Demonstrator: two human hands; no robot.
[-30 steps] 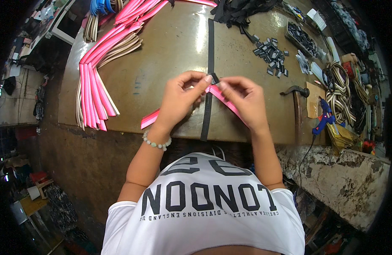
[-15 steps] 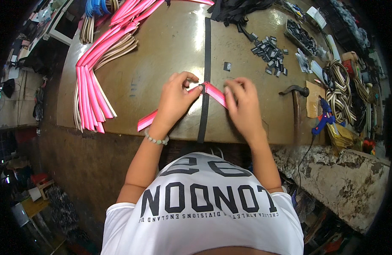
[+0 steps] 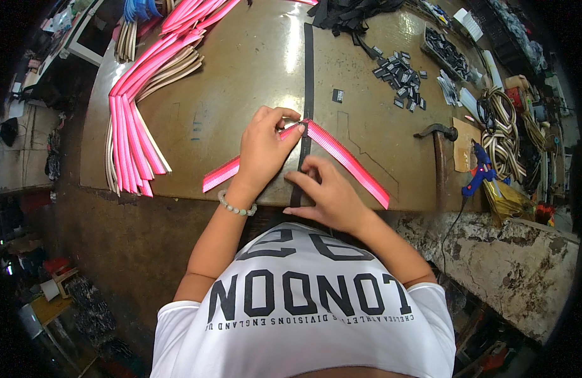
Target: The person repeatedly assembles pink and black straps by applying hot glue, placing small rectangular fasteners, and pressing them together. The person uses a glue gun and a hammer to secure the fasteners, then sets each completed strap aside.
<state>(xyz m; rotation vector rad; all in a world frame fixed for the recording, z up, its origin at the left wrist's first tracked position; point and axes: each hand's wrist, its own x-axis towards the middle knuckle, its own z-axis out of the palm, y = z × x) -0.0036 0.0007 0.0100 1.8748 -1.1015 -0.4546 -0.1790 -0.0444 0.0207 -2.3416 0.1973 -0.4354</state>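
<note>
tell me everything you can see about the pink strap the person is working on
The pink strap is a flat, ribbed band that looks like woven webbing. It lies bent in a shallow peak across the brown worktable, crossing a long black strip. The left hand pinches it at the peak; the right hand rests just below it, on the black strip.

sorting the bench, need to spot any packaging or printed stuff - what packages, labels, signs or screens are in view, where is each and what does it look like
Small box: far right back of the bench, white, oblong, lid slightly ribbed.
Cardboard piece: right side of the bench beside the blue glue gun, flat, tan, unprinted.
Small tag: on the bench beyond the hands, dark square, print too small to tell.
No signs or screens in view.
</note>
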